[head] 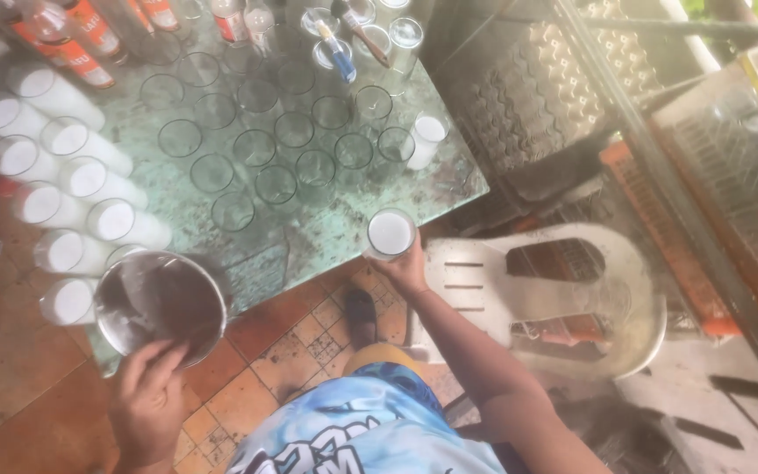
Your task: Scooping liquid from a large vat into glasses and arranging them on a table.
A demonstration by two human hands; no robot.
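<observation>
Floor: terracotta tile floor [10, 386] with patterned inset tiles under the person; a dark shoe shows just below the table edge.
Table: green mottled table [309, 237], worn and stained, filling the upper left of the view; its near corner lies by the right hand.
Chair: white plastic chair [563, 290] to the right of the table, well below its top; orange crates and a wire rack crowd the space beyond it.
Left hand: left hand [146, 399] low in the view, fingers spread and curled up against the near rim of the metal pot [161, 303]; it touches the pot, though whether it truly grips it cannot be told.
Right hand: right hand [405, 268] with the arm stretched forward from the blue printed shirt; fingers wrapped closed around the base of a filled glass [389, 233] from below, holding it upright at the table's near edge.
Pot: round, steel, sitting at the table's lower left edge; inside dark, contents unclear.
Filled glasses: a double row of white-filled glasses [72, 189] along the left side; 1 more white glass [427, 140] stands alone near the right edge.
Empty glasses: many clear empty glasses [274, 149] in rows across the middle.
Far edge: orange-labelled bottles [67, 39] and a few jars at the top.
</observation>
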